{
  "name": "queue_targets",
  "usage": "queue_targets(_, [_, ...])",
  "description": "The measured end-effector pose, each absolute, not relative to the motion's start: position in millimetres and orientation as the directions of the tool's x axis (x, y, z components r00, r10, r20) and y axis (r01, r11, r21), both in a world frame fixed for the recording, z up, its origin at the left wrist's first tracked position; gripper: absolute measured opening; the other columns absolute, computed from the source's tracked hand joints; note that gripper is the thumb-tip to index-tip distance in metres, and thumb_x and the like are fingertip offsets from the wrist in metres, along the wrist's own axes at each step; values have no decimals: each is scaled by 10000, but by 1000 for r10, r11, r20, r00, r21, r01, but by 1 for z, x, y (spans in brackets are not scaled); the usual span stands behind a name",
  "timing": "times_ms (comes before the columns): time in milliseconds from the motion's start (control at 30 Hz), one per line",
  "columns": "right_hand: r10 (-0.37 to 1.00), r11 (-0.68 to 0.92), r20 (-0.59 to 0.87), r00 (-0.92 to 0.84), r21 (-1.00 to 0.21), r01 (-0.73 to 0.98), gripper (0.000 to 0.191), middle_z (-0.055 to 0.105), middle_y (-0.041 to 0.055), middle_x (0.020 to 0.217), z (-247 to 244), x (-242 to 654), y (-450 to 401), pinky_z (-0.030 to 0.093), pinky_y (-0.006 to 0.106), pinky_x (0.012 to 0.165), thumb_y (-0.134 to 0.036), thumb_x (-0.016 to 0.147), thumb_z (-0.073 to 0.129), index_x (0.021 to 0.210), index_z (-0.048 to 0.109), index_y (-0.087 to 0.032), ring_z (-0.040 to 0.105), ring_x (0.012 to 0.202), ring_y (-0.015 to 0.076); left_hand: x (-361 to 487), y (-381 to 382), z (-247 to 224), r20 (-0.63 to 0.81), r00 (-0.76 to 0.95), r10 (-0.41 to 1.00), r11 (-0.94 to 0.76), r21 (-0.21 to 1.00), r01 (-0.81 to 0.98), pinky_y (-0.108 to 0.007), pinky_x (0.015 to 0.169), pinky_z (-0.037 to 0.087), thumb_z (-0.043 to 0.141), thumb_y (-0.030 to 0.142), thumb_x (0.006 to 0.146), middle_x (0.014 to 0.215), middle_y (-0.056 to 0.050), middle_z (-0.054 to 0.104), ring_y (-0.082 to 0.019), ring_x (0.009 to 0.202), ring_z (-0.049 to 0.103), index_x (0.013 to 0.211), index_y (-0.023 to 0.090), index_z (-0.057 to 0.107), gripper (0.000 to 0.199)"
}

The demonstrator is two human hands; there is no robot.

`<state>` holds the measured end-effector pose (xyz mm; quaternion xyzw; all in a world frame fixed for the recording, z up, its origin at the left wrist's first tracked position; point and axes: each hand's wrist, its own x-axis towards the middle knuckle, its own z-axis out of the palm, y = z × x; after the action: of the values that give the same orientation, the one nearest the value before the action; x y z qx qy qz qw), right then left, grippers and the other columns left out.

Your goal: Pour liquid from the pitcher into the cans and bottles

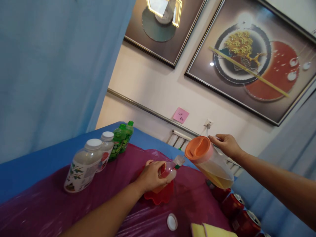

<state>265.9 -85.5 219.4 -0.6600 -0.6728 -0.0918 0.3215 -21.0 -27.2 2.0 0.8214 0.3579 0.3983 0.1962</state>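
My left hand [151,176] is wrapped round a small clear bottle [170,169], which leans to the right with its uncapped mouth beside the pitcher. Below that hand, a red scalloped dish [160,196] rests on the purple cover. My right hand [228,144] grips the handle of a clear pitcher [217,169] with an orange lid [197,148]. The pitcher is tilted, its lid toward the bottle mouth, and yellowish liquid lies along its lower side. Whether any liquid passes between the two cannot be made out.
White-capped bottles [82,168] and green bottles [119,140] stand at the left. A white cap [172,222] and a folded yellow cloth [212,230] lie near the front. Several red cans [232,204] line the right edge of the purple cover [108,194].
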Motion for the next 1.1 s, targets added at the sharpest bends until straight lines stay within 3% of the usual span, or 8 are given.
queue_targets(633, [831, 125, 553, 61, -293, 948, 569, 210, -64, 522, 217, 273, -83, 184, 269, 475, -672, 800, 543, 538, 270, -246, 241, 505, 97, -21, -30, 4, 525, 416, 742, -670, 608, 426, -436, 976, 379, 719, 569, 707, 960, -16, 754, -256, 907, 668, 912, 242, 662, 390])
queue_targets(1100, [824, 154, 564, 40, -293, 944, 586, 226, -63, 510, 218, 272, -82, 184, 271, 453, -681, 809, 560, 530, 280, -249, 245, 490, 98, -22, -29, 2, 526, 429, 734, -678, 607, 415, -433, 972, 379, 751, 501, 690, 1004, -15, 757, -257, 923, 660, 930, 254, 659, 356])
